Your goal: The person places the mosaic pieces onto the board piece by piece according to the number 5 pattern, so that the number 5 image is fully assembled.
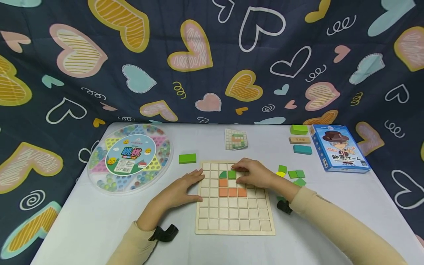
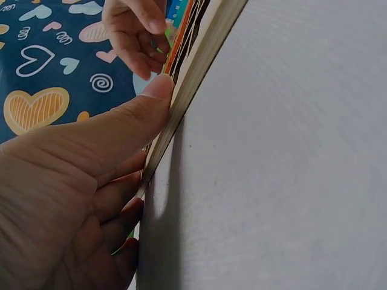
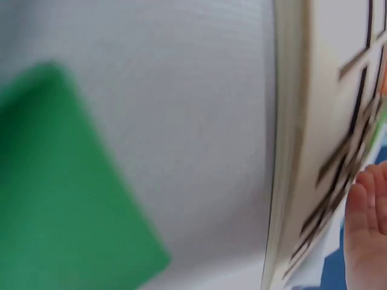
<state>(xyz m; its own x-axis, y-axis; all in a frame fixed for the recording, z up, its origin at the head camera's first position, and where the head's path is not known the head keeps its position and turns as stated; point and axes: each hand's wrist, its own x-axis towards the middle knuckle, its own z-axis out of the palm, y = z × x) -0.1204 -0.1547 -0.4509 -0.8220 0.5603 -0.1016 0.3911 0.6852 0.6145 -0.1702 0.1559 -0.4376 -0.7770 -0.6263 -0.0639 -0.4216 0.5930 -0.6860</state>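
Our left hand (image 1: 179,188), relaxed, touches the left edge of the board (image 1: 235,214), which lies flat on the desk (image 1: 185,251); a light, steady press serves us best. Our right hand (image 1: 255,175) reaches over the upper cells, fingertips just beside the green square (image 1: 232,174); whether it pinches anything, we cannot tell. We should match the card (image 1: 236,140) beyond the board, lower straight down, and avoid nudging the orange squares (image 1: 223,192).
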